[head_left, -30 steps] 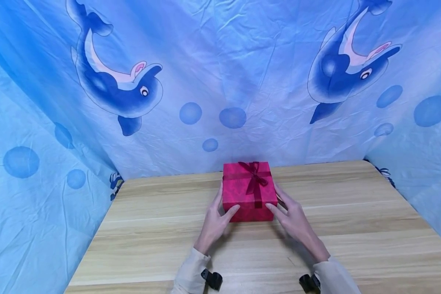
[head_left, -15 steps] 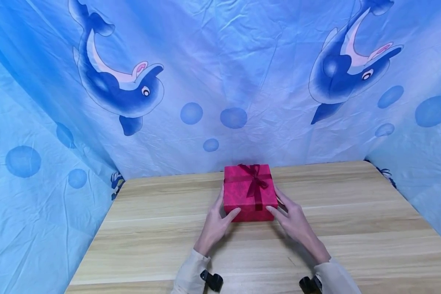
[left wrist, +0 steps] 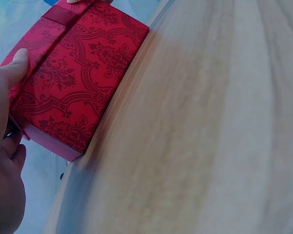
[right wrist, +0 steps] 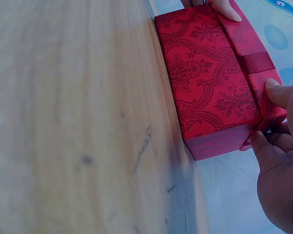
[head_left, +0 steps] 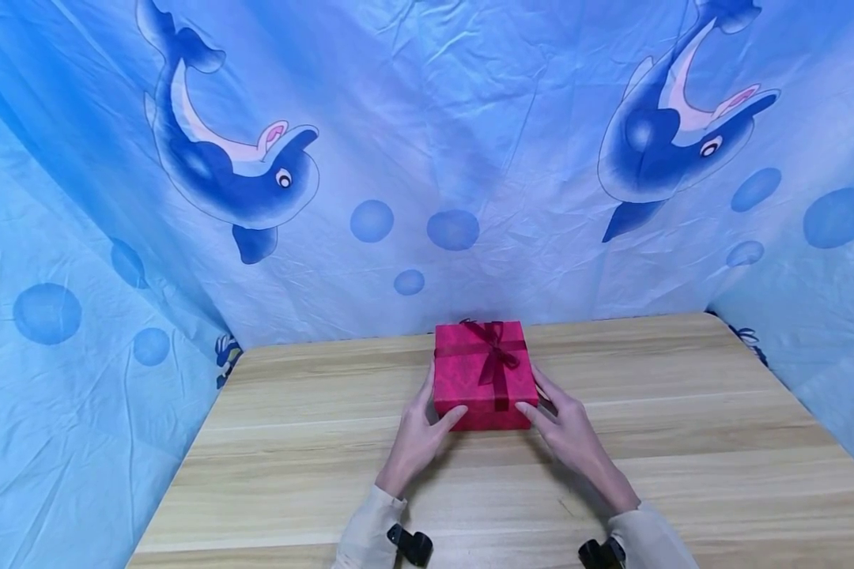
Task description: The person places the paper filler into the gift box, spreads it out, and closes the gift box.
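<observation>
A red patterned gift box [head_left: 487, 420] stands on the wooden table, wearing a lid [head_left: 462, 375] with a dark red ribbon and bow [head_left: 496, 354]. My left hand [head_left: 416, 433] grips the lid from the left, thumb on its front edge and fingers along the side. On the opposite side my right hand [head_left: 572, 431] holds it the same way. Both wrist views show the thumbs on the lid's rim; the box's patterned front [left wrist: 80, 78] shows below that rim. Some fingertips are hidden behind the lid's sides. What is inside the box cannot be seen.
The light wooden table [head_left: 292, 458] runs to a blue curtain [head_left: 427, 142] printed with dolphins and bubbles, which also hangs at both sides. The box sits near the table's back edge. Small black cameras [head_left: 410, 545] are worn on both wrists.
The lid has come down slightly over the box, and less of the box's front shows beneath it. Both hands keep their hold and sink a little with it.
</observation>
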The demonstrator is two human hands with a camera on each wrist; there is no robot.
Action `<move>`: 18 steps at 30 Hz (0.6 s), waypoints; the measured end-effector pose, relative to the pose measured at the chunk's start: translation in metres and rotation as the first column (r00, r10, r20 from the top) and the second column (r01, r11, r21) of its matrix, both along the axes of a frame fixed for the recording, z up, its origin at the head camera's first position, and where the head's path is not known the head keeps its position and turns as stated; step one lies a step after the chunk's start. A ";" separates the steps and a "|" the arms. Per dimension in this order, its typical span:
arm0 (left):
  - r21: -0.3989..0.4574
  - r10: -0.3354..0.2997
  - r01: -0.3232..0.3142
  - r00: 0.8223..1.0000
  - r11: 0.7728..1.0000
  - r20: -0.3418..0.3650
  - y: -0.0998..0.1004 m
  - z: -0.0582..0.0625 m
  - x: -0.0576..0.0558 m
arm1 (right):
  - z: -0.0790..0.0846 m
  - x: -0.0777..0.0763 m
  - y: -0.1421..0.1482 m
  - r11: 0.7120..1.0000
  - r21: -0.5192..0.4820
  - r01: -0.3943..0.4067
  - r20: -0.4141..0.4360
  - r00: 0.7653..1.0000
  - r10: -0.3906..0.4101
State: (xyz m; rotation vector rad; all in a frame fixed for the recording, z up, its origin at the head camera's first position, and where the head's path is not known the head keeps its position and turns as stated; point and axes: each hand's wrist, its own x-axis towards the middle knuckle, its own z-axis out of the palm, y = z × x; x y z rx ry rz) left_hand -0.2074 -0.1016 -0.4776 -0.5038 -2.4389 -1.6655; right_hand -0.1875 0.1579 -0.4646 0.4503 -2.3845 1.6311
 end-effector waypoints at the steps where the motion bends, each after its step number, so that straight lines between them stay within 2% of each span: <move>1: 0.000 0.002 -0.002 1.000 1.000 0.000 0.000 0.000 0.000 | 0.000 0.000 0.000 1.000 -0.004 0.001 0.004 1.000 -0.001; 11: -0.027 -0.011 0.012 1.000 1.000 0.016 -0.004 -0.001 -0.002 | -0.005 0.000 0.000 0.999 0.031 0.026 0.009 1.000 -0.027; 15: -0.119 0.007 -0.007 1.000 0.993 0.000 -0.008 -0.001 0.003 | -0.008 0.005 0.008 0.995 0.086 0.054 0.022 0.998 -0.056; 18: -0.246 0.044 -0.053 0.998 0.968 -0.045 -0.015 -0.001 0.011 | -0.011 0.011 0.018 0.976 0.195 0.094 0.015 0.995 -0.099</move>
